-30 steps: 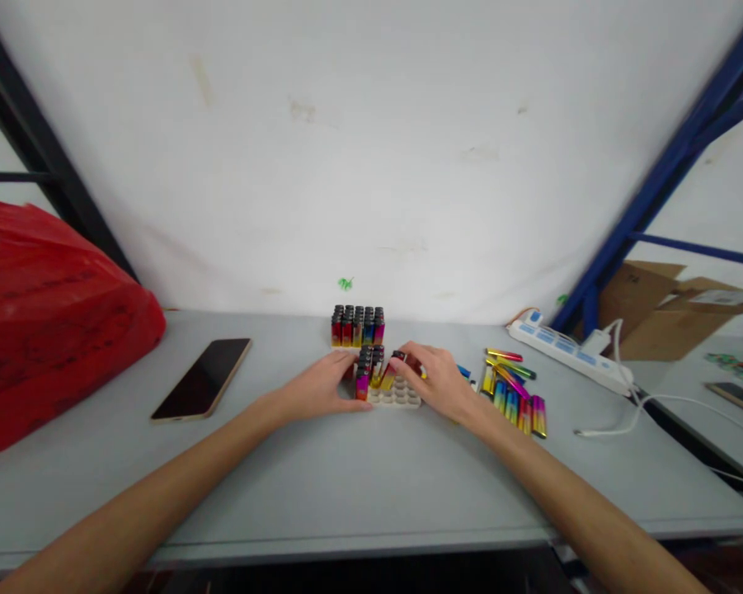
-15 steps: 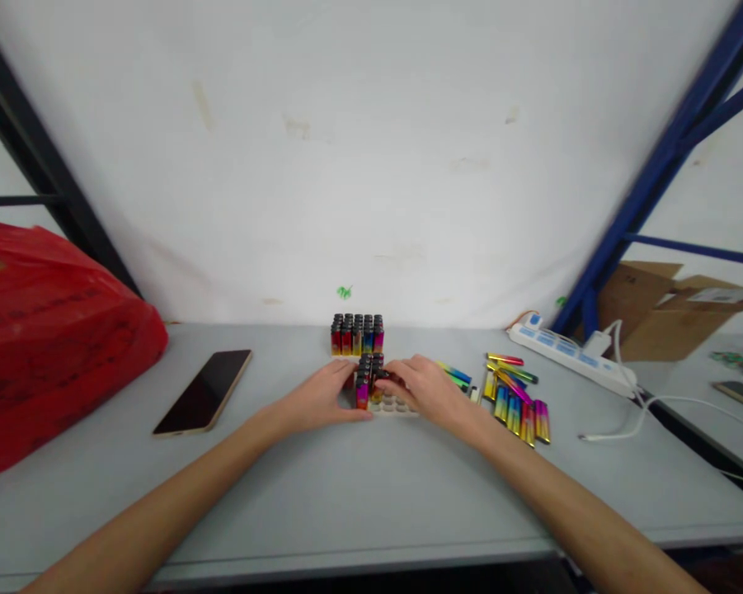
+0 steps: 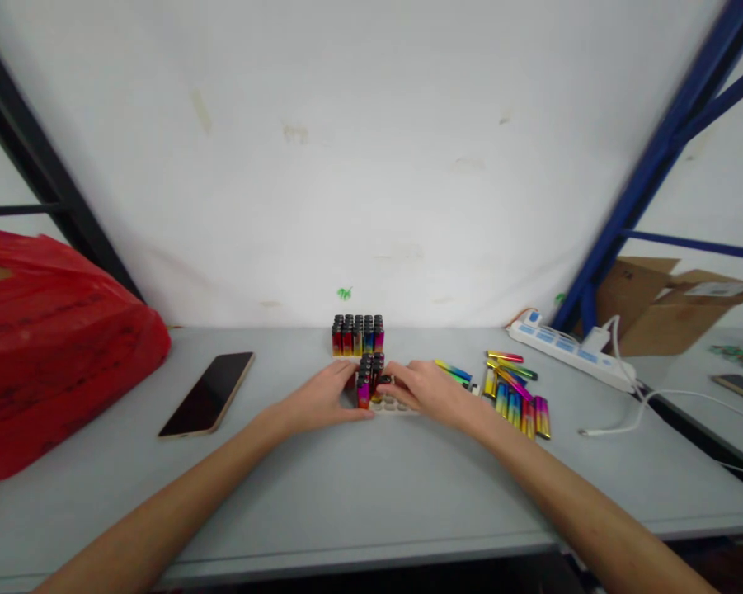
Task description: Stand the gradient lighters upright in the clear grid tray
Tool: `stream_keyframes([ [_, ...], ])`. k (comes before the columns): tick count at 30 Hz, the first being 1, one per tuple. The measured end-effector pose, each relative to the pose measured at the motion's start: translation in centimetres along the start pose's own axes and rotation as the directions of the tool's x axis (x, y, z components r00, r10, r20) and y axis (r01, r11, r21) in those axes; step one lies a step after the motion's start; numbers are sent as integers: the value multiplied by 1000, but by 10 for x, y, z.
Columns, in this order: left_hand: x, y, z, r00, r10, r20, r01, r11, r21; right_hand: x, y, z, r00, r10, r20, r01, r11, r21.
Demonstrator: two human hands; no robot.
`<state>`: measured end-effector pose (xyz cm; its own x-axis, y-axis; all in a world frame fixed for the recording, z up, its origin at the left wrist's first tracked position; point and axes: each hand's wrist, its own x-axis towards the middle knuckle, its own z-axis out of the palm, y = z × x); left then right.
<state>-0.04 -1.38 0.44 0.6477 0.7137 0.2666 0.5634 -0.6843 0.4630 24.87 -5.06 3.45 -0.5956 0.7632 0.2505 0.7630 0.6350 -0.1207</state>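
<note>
A pale tray [image 3: 397,406] with round holes lies on the table in front of me. Upright lighters [image 3: 364,389] with black tops and shiny purple, red and gold bodies fill its left side. My left hand [image 3: 322,400] curves round that left end, thumb along the front edge and fingers behind, gripping the tray. At the lighters' right side, the thumb and fingers of my right hand [image 3: 430,396] are closed on a lighter [image 3: 384,380]; its black top shows and my fingers cover much of its body. Bare holes show below the right hand.
Behind the tray stands a block of upright lighters [image 3: 357,337]. Loose lighters [image 3: 514,400] lie in a pile at the right. A phone [image 3: 209,394] and a red plastic bag [image 3: 62,346] are on the left. A power strip [image 3: 572,355] with a white cable sits far right, near a cardboard box [image 3: 661,305].
The lighter in my right hand has shifted slightly, its black top now nearer upright beside the others. My left hand stays at the tray's end. The whole view has moved a little.
</note>
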Motion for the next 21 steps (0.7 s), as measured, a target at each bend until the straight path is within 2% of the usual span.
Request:
stream_keyframes([
  [3,0,-1,0,1000,8,-4,-8,1000,-11,-3,2,4,999,-37,-18,38,996,81],
  [9,0,0,0,1000,2,-7,-2,1000,6,0,5,6,999,5,-46,4,980,197],
  [15,0,-1,0,1000,18,-16,-18,1000,3,-2,5,3,1000,7,-26,-4,992,126],
  [21,0,0,0,1000,-7,4,7,1000,12,5,-13,11,987,159,-31,-159,987,16],
])
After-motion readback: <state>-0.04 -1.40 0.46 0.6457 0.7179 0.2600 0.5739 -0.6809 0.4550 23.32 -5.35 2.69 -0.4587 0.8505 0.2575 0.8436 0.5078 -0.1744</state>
